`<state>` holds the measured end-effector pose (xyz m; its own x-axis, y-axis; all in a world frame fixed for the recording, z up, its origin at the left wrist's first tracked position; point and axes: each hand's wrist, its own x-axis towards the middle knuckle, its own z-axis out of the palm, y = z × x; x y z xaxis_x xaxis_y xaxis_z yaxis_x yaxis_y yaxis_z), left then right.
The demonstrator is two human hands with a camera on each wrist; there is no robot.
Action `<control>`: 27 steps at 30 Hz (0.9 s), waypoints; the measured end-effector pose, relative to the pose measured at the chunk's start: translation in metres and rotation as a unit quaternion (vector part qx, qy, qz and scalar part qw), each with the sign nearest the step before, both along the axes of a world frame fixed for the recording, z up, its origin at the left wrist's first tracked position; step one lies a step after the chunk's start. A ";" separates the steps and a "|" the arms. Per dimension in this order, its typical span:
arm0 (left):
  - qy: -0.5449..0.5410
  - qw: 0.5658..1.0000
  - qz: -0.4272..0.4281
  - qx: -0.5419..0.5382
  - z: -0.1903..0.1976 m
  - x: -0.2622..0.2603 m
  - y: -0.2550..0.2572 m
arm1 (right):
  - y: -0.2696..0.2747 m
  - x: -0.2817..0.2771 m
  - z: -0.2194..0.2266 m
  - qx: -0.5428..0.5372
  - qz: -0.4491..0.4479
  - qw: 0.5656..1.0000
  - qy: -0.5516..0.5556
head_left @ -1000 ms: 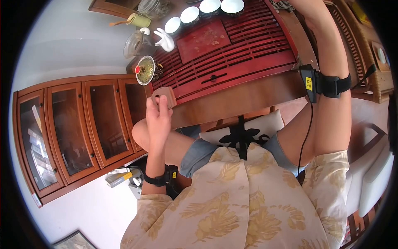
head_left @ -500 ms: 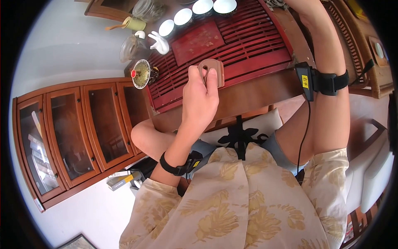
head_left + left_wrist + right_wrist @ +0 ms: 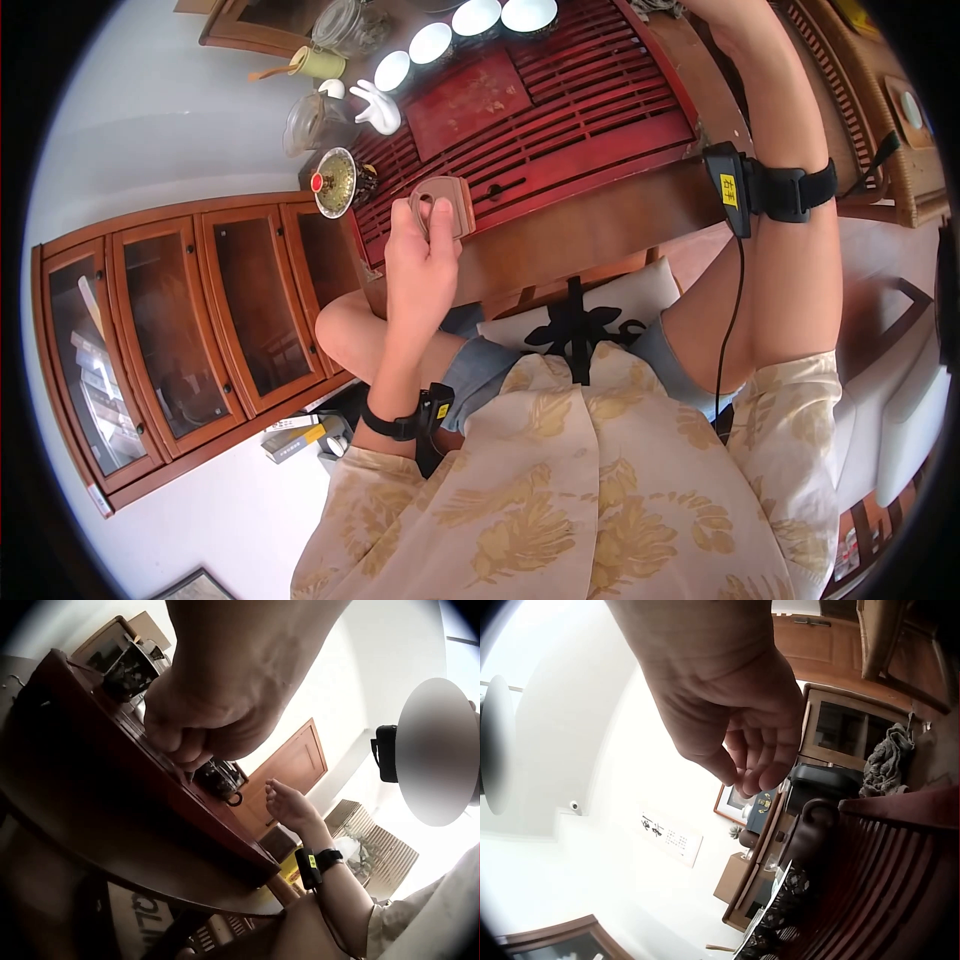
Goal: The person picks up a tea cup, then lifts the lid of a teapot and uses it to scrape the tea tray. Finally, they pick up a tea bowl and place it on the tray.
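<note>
My left hand [image 3: 425, 275] pinches a flat brown piece [image 3: 455, 205] with a rounded end and a dark hole, between thumb and fingers. In the head view it overlaps the front edge of the red slatted tea tray [image 3: 640, 150]. Left of it stands a patterned bowl with a red knob [image 3: 335, 185]. My right hand [image 3: 742, 712] is in the air above the far right of the tray, its fingers loosely curled around nothing. Past it in the right wrist view is a dark teapot [image 3: 810, 832]. The head view's top edge cuts off this hand.
Several white-lined cups [image 3: 430, 43] line the tray's back edge. A white figurine [image 3: 378, 108], a glass pitcher [image 3: 315, 122] and a glass jar [image 3: 350, 28] are at the back left. A crumpled grey cloth [image 3: 889, 757] lies beyond the tray. Wooden cabinets [image 3: 170, 340] stand at left.
My left hand swept right along the tray's front with the brown piece, then back left and slightly toward me. The right arm has hardly moved.
</note>
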<state>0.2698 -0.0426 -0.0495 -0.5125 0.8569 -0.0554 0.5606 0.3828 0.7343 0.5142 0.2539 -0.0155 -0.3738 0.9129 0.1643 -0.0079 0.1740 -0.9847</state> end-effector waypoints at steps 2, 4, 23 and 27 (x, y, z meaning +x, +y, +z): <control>-0.032 0.999 -0.011 0.004 -0.005 0.007 0.003 | 0.000 0.000 0.000 -0.001 -0.002 1.000 -0.003; 0.008 0.999 -0.040 0.019 -0.009 0.017 0.011 | -0.001 -0.001 0.001 0.002 -0.007 1.000 -0.003; 0.112 0.978 -0.177 0.020 0.002 0.091 0.079 | 0.005 0.001 -0.002 -0.002 0.007 1.000 0.015; 0.114 0.974 -0.195 0.024 -0.001 0.104 0.093 | 0.004 0.003 -0.001 -0.012 0.017 1.000 0.020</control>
